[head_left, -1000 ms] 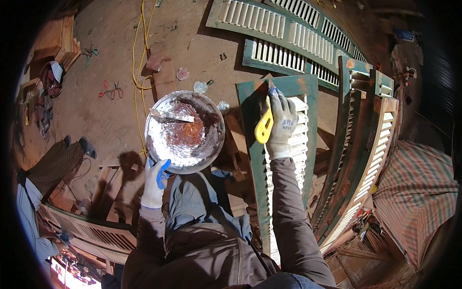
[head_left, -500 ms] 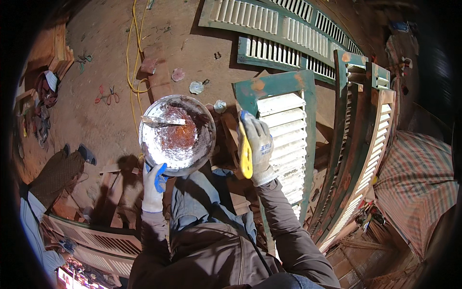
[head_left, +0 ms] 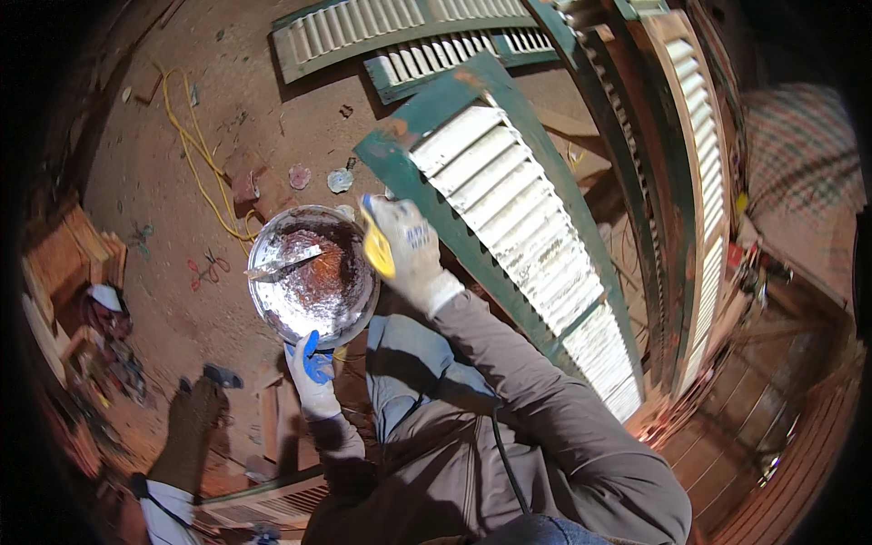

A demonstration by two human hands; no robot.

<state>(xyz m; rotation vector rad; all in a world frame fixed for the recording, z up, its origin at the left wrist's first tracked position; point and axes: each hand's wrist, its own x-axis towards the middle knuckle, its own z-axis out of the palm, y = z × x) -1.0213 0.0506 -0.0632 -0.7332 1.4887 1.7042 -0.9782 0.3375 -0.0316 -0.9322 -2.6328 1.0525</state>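
My left hand [head_left: 312, 372], in a white glove with blue fingertips, grips the near rim of a round metal bowl [head_left: 272, 304]. Reddish-brown paste [head_left: 313, 263] coats much of the bowl's inside. Across the paste lies a flat strip-like blade [head_left: 289, 263]. Wrapped in my gloved right hand [head_left: 406, 247] is a putty knife [head_left: 377, 253] with a yellow handle; its blade is hardly visible. That hand is at the bowl's right rim, beside a green shutter [head_left: 386, 145] with white louvres. Whether the knife touches the bowl cannot be told.
More shutters lie flat ahead [head_left: 300, 54], and others stand on edge at the right [head_left: 668, 227]. A yellow cord [head_left: 186, 136] and red-handled scissors [head_left: 207, 271] are on the dirt floor. Another person's arm [head_left: 186, 436] shows at lower left, near wood pieces [head_left: 82, 236].
My right hand has moved left with the putty knife, from beside the shutter to the bowl's rim. The view has turned, so the shutters appear tilted. My left hand still grips the bowl.
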